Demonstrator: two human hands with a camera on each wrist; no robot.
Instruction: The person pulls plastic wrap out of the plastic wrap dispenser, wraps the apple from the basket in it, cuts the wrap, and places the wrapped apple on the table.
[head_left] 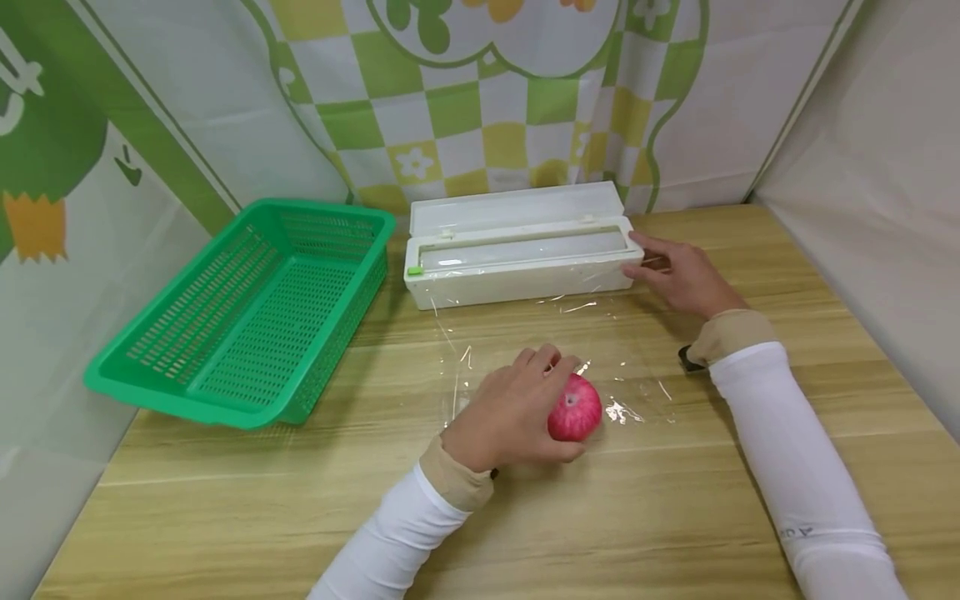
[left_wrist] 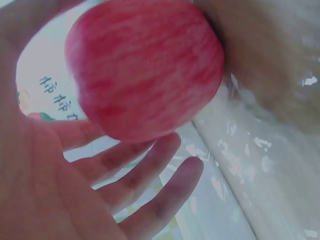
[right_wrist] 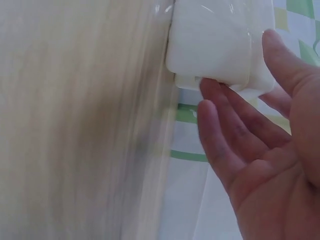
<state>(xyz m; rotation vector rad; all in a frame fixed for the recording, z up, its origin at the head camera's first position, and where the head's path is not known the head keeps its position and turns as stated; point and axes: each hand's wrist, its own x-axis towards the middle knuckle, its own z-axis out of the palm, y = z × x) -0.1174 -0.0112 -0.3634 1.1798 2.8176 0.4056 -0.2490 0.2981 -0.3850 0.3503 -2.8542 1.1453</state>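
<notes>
A red apple (head_left: pixel 576 408) sits on clear cling film (head_left: pixel 622 367) spread over the wooden table. My left hand (head_left: pixel 513 412) grips it from the left, thumb at the near side and fingers at the far side. In the left wrist view the apple (left_wrist: pixel 145 70) fills the space above the spread fingers. Behind is a long white cling film dispenser box (head_left: pixel 525 279), its lid raised and a film roll inside. My right hand (head_left: pixel 686 275) holds the box's right end between thumb and fingers; the right wrist view shows fingertips against the white box (right_wrist: pixel 215 45).
A green plastic basket (head_left: pixel 322 367) with slotted sides stands at the left of the table (head_left: pixel 300 517). A small green slider (head_left: pixel 415 271) sits on the box's left end. A patterned curtain (head_left: pixel 480 108) hangs close behind the box.
</notes>
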